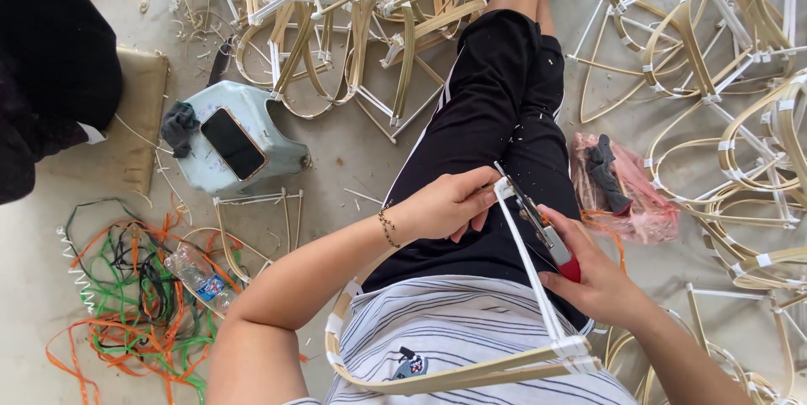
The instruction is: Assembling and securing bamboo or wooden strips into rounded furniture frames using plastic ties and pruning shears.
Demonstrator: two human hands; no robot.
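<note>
Curved bamboo frame bound with white tape, upright rod, red-handled pliers seemingly at its top

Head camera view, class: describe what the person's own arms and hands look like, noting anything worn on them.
Both arms are bare, with no sleeves showing. The left hand has a thin beaded bracelet at its wrist. The right hand wears nothing visible; no gloves or rings show on either.

Our right hand hides most of the red-handled cutter. The bamboo frame runs off the bottom edge. Dark figure at upper left is cropped.
</note>
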